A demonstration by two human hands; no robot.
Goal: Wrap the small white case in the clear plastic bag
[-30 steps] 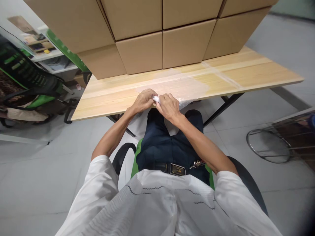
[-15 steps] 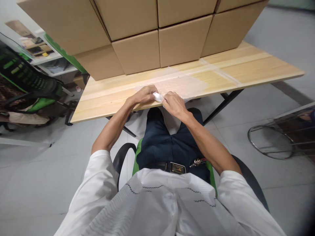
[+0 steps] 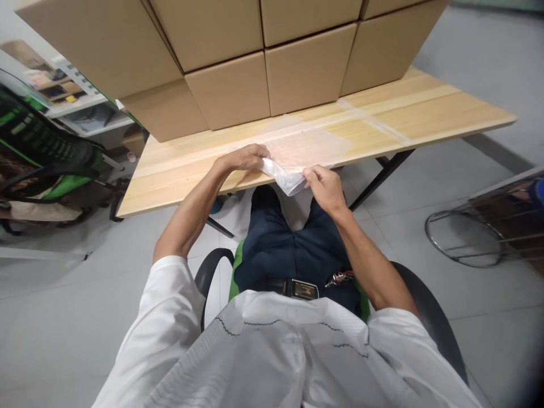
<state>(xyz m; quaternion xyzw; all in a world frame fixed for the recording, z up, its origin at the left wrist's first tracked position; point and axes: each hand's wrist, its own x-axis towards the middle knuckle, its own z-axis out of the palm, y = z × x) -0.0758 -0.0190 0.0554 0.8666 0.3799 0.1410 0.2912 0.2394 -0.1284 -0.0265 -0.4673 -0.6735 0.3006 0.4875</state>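
Clear plastic film (image 3: pixel 287 178) droops over the table (image 3: pixel 425 113) near edge | I see left hand (image 3: pixel 246 157) pinching its upper end on the wood | right hand (image 3: pixel 325 187) pinching the lower end, off the edge above the lap | cardboard boxes (image 3: pixel 232 90) wall the far side, open wood runs right

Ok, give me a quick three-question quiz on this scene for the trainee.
1. True or false: the left hand and the right hand both pinch the crumpled clear plastic film at the near edge of the pale wooden table.
2. What stands at the table's far side? A) brown cardboard boxes B) metal pans C) glass jars
3. Fill in: the right hand is off the table's edge, above the person's dark blue ____.
Key: 1 true; 2 A; 3 trousers.
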